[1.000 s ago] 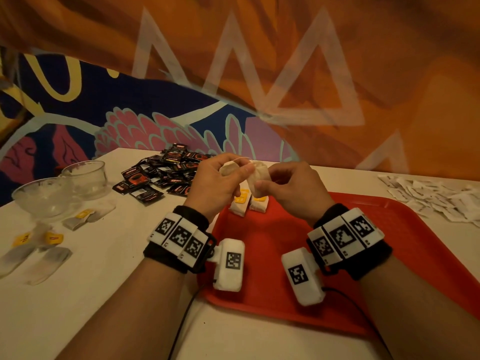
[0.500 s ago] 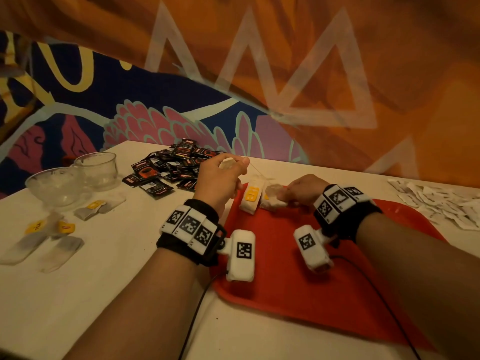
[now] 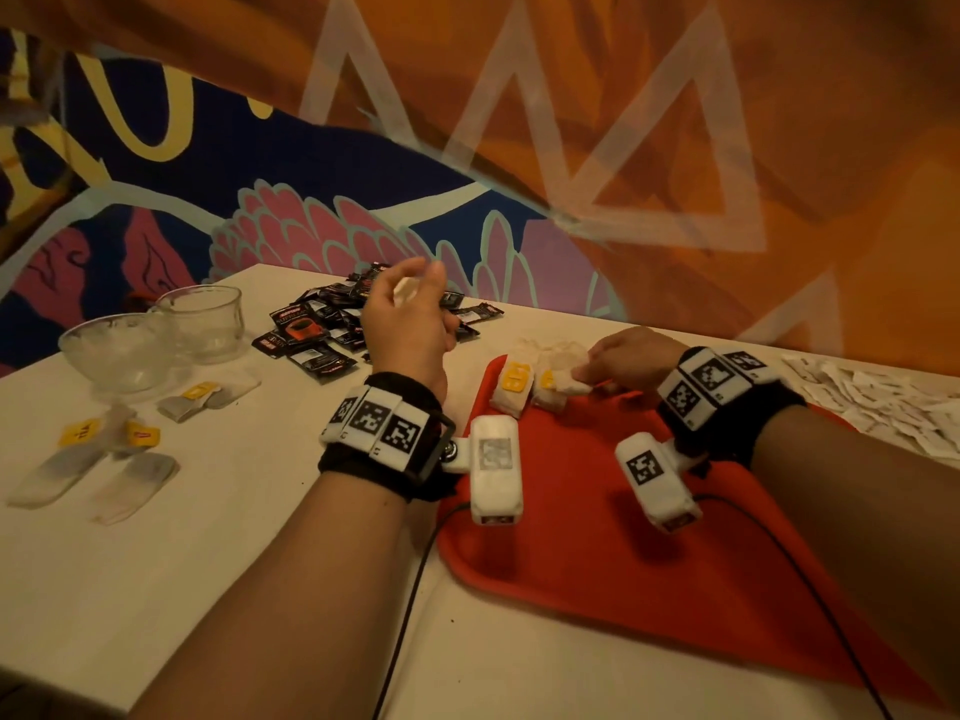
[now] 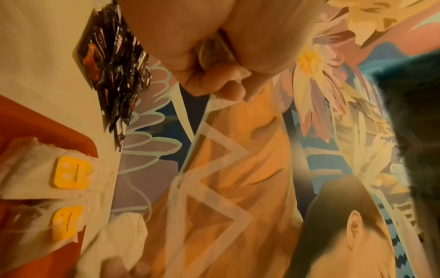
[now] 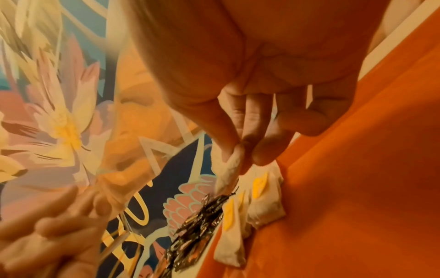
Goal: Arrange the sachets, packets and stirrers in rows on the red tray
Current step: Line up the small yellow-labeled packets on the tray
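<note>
On the counter (image 3: 218,553), your red tray (image 3: 597,553) holds two tagged tea bags (image 3: 511,387) at its far left corner. Your right hand (image 3: 631,358) pinches a third tea bag (image 3: 569,379) beside them: set it flush. Your left hand (image 3: 408,324), raised, pinches a small white piece, likely its tag; lay that down next.

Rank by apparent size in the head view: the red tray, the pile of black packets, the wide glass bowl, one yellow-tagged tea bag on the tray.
1. red tray, though it lies nearest the camera.
2. pile of black packets.
3. wide glass bowl, not far behind the pile.
4. yellow-tagged tea bag.
</note>
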### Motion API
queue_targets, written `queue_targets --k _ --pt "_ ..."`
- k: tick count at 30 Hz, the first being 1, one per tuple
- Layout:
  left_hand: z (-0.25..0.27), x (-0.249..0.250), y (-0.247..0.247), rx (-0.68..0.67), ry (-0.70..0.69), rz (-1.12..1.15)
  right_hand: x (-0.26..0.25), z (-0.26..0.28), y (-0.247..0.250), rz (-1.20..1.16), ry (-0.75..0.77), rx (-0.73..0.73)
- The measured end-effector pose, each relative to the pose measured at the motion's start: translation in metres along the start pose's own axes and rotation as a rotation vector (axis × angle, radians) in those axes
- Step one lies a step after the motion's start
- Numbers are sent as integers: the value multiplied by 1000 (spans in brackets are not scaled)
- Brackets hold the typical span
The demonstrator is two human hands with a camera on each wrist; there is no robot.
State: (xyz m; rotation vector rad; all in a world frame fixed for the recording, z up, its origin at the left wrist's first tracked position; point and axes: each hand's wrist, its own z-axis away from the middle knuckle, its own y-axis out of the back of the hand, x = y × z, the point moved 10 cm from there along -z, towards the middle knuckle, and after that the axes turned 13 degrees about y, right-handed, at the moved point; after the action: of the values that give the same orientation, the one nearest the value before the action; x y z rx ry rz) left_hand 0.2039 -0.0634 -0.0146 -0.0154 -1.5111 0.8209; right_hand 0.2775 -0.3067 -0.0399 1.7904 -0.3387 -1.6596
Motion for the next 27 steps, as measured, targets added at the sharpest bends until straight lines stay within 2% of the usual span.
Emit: queue_targets --k 3,7,10,13,18,22,27 --pt "0 -2 -2 13 2 -136 -4 8 8 -71 30 -15" --pt "14 -14 -36 -181 -50 -547 -22 19 7 -272 119 -26" --pt "25 -21 -53 -312 -94 -699 -39 27 0 -323 217 -36" --pt "29 -20 -56 -351 -109 -702 -50 32 -3 -303 293 -32" --pt "34 -17 -61 -432 -131 -697 -61 37 -9 -47 380 -71" --pt "39 -15 -65 -463 -175 -698 -69 43 -25 -147 463 -188" --pt "36 -4 -59 -392 -220 -627 -62 42 -19 -200 451 -121"
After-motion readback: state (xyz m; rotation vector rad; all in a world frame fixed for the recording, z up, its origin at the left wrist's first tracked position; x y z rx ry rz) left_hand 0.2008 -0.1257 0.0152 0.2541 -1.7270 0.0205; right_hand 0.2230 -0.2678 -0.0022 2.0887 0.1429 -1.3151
